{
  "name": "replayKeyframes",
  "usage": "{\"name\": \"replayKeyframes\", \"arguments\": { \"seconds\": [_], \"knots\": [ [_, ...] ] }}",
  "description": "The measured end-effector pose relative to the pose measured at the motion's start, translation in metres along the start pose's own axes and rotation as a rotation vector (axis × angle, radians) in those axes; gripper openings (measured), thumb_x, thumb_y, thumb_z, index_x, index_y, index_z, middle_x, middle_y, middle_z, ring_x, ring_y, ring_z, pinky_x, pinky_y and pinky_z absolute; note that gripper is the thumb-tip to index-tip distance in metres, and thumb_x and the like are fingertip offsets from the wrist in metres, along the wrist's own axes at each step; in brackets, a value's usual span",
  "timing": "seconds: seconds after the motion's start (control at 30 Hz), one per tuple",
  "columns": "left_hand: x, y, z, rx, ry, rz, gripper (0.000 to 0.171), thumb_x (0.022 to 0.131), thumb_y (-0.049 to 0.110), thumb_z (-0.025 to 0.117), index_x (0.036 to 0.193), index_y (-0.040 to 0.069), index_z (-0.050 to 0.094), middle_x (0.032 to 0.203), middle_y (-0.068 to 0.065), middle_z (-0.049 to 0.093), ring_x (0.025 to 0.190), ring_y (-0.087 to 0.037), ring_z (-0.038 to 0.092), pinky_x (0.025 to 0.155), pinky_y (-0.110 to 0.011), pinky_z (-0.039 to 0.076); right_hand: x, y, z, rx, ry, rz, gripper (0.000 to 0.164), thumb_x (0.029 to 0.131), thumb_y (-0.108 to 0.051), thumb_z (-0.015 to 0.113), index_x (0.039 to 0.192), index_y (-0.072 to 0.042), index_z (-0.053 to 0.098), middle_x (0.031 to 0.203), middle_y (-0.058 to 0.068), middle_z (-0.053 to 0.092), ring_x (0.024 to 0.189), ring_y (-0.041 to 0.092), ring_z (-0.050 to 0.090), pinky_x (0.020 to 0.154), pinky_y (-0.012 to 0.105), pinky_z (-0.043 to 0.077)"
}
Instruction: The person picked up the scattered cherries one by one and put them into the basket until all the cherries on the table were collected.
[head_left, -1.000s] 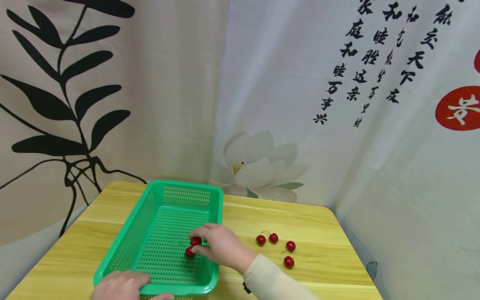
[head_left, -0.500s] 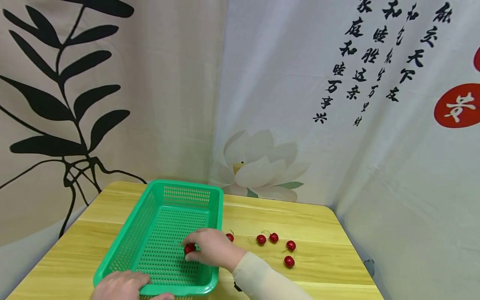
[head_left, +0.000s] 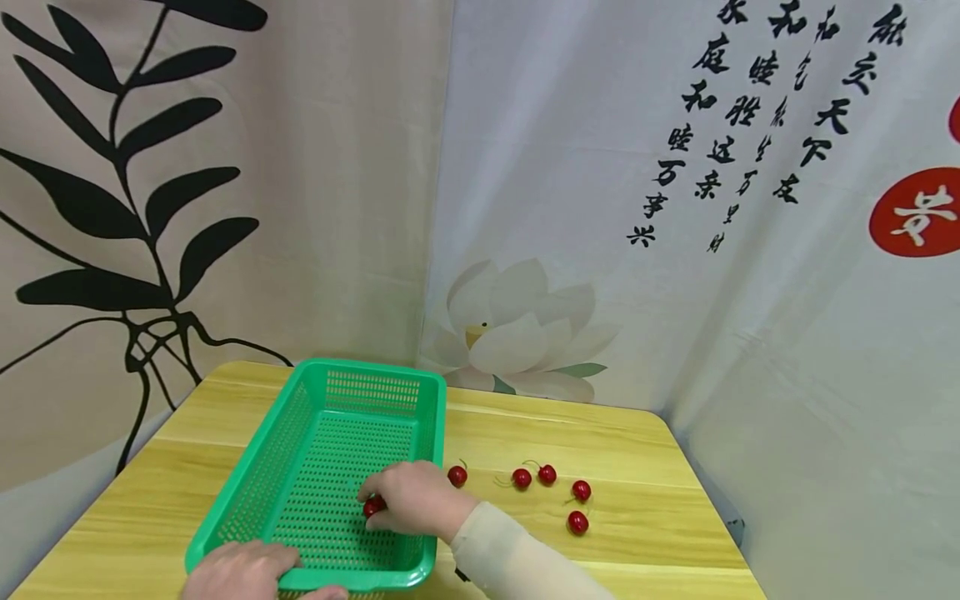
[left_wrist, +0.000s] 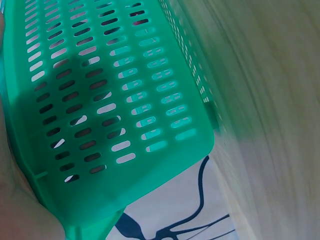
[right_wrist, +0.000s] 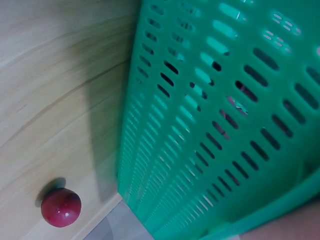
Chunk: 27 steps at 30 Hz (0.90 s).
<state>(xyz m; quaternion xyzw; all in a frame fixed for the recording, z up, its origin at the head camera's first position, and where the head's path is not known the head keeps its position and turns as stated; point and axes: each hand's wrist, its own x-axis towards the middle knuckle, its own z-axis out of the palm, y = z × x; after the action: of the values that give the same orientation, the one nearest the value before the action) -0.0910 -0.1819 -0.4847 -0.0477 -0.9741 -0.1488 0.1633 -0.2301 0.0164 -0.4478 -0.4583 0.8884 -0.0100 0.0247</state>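
Note:
A green perforated plastic basket (head_left: 300, 467) stands on the wooden table. My left hand (head_left: 236, 571) grips the rim at its near left corner; part of that hand (left_wrist: 25, 200) shows at the edge of the left wrist view. Inside the basket, low over its floor, my right hand (head_left: 420, 500) pinches a dark red cherry (head_left: 373, 506) between fingers and thumb. The fingers partly cover the cherry, so whether a second one is there I cannot tell. Through the right wrist view, the basket wall (right_wrist: 200, 125) hides most of that hand.
A cherry (head_left: 457, 476) lies on the table just right of the basket, also a red cherry (right_wrist: 61, 207) in the right wrist view. Several more cherries (head_left: 547, 475) with stems lie farther right on the table (head_left: 660, 500). A printed curtain (head_left: 360, 208) hangs behind.
My right hand has moved slightly left and nearer to me inside the basket. Two cherries showed at its fingers earlier; one shows now. A table cherry has come into sight. The left hand stays put.

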Motion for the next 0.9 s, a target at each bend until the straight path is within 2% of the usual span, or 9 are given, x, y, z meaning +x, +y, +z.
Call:
{"name": "replayKeyframes", "arguments": {
  "seconds": [0.23, 0.5, 0.67, 0.9],
  "knots": [
    [-0.0002, 0.0002, 0.0014, -0.001, 0.064, 0.014, 0.064, 0.067, 0.088, 0.057, 0.070, 0.025, 0.070, 0.066, 0.005, 0.065, 0.062, -0.018, 0.060, 0.062, -0.047, 0.053, 0.0037, -0.0033, 0.0053, -0.091, -0.013, 0.042, 0.033, 0.084, -0.050, 0.075, 0.115, -0.039, 0.070, 0.094, -0.023, 0.065, 0.072, -0.006, 0.050, 0.054, 0.020, 0.045],
    [-0.0003, 0.0014, 0.0000, 0.007, 0.011, -0.001, 0.066, 0.067, 0.090, 0.055, 0.070, 0.025, 0.069, 0.065, 0.006, 0.063, 0.061, -0.016, 0.059, 0.062, -0.046, 0.053, 0.0044, -0.0062, 0.0058, -0.147, -0.029, 0.052, 0.031, 0.083, -0.051, 0.075, 0.112, -0.041, 0.069, 0.088, -0.022, 0.062, 0.070, -0.005, 0.049, 0.054, 0.021, 0.044],
    [0.0003, 0.0015, -0.0029, 0.008, -0.048, -0.018, 0.069, 0.068, 0.089, 0.054, 0.076, 0.023, 0.071, 0.073, 0.002, 0.068, 0.069, -0.021, 0.062, 0.068, -0.049, 0.053, 0.0049, -0.0062, 0.0076, -0.175, -0.035, 0.052, 0.033, 0.081, -0.054, 0.075, 0.112, -0.042, 0.069, 0.087, -0.022, 0.061, 0.071, -0.005, 0.049, 0.057, 0.021, 0.045],
    [0.0005, 0.0007, -0.0030, 0.004, -0.067, -0.030, 0.073, 0.068, 0.090, 0.054, 0.080, 0.021, 0.073, 0.079, 0.000, 0.070, 0.076, -0.025, 0.064, 0.072, -0.051, 0.053, 0.0058, -0.0062, 0.0092, -0.203, -0.054, 0.062, 0.037, 0.079, -0.057, 0.076, 0.112, -0.043, 0.069, 0.086, -0.023, 0.061, 0.074, -0.005, 0.051, 0.061, 0.023, 0.047]
  ]
}}
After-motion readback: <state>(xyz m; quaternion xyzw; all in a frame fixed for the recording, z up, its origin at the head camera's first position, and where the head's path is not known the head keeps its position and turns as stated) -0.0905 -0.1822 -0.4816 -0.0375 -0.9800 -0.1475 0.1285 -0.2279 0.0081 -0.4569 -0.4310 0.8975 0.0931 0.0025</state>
